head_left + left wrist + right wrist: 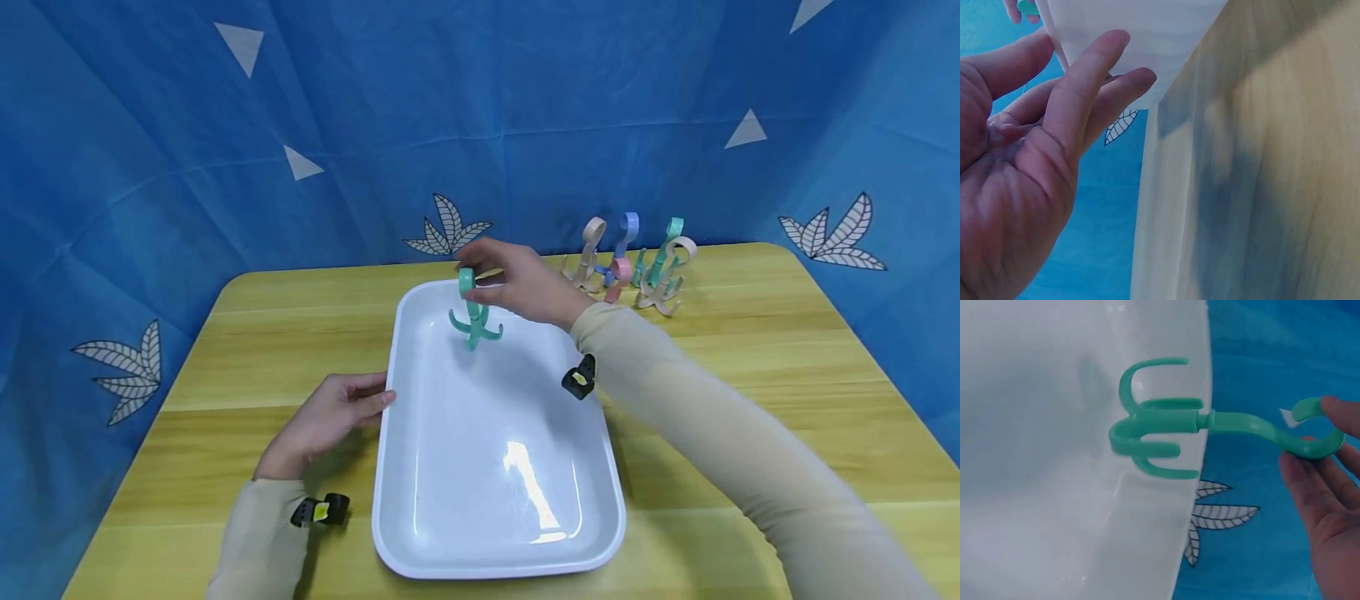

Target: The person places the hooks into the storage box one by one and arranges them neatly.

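Over the far end of the white tray (465, 467), I have a green hook (1169, 420) up in the person's right hand (517, 279). The hook is upright, with its round loop on top and its bent arms down below. The right hand pinches just the loop: the thumb is on one side and the fingertips are on the other, nearly closed, with only the loop between them. So the long stem and all the arms stick out past the grip, down toward the tray. I cannot tell if the lowest part touches the tray floor.

The left hand (337, 412) is at the tray's left side. Its thumb is on the rim and its other fingers, just a bit bent, are by the outer wall, so it holds the edge. From the left wrist I see a bit of green past the rim.

The tray sits on a yellow wooden table (750, 417). Near the back, to the right of the right hand, more hooks are close together: a back cream hook (587, 254), a front cream hook (660, 292), a blue hook (632, 223), a pink hook (621, 268) and a second green hook (658, 267). Both pale sleeves (697, 400) have a small black gadget near the wrist. Behind the table hangs a blue cloth (525, 100) with white triangles (242, 46) and leaves (450, 221).
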Available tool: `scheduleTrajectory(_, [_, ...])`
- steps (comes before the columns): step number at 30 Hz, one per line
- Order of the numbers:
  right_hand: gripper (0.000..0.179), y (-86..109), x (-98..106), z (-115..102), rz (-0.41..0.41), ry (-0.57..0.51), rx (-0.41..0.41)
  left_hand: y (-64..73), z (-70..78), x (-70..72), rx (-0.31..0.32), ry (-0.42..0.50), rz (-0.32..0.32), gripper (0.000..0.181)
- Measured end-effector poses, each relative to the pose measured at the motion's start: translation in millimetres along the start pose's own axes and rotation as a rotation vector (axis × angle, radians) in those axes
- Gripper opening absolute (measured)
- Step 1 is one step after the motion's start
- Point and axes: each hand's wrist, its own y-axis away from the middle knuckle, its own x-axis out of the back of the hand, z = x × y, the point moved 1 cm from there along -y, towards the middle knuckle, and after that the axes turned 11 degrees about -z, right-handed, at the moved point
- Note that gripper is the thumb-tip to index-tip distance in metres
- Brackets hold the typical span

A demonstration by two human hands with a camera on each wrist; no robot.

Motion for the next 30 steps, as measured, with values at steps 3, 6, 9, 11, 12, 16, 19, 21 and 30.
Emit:
scheduleTrajectory(3, [0.045,-7.0,-4.5,1.2,-0.023,0.039,0.013,-1.4,0.5,1.0,0.007,-0.006,0.002,0.047])
scheduleTrajectory(6, [0.044,-13.1,-8.1,1.8,-0.037,0.056,0.018,-3.0,0.7,1.5,0.007,-0.008,-0.001,0.047])
scheduleTrajectory(9, [0.042,-17.9,-10.9,2.2,-0.048,0.054,0.017,-3.9,0.7,1.7,0.002,-0.011,-0.008,0.047])
scheduleTrajectory(11, [0.042,-20.7,-12.8,3.2,-0.05,0.05,0.015,-4.0,0.7,1.9,-0.001,-0.014,-0.011,0.046])
scheduleTrajectory(12, [0.041,-21.7,-13.7,3.8,-0.05,0.048,0.014,-3.9,0.8,1.9,-0.001,-0.014,-0.011,0.046])
scheduleTrajectory(16, [0.04,-25.2,-17.6,7.7,-0.038,0.049,0.003,-3.7,1.0,1.8,0.001,-0.014,-0.016,0.046])
scheduleTrajectory(19, [0.04,-26.6,-20.3,10.5,-0.033,0.052,-0.014,-3.4,1.0,1.4,0.004,-0.008,-0.017,0.046])
scheduleTrajectory(21, [0.041,-27.5,-21.6,12.3,-0.036,0.055,-0.027,-3.2,0.7,1.4,0.004,-0.004,-0.017,0.046])
scheduleTrajectory(30, [0.055,-23.6,-19.2,15.5,-0.008,0.134,-0.088,-3.6,-1.4,2.2,-0.004,0.003,-0.019,0.048])
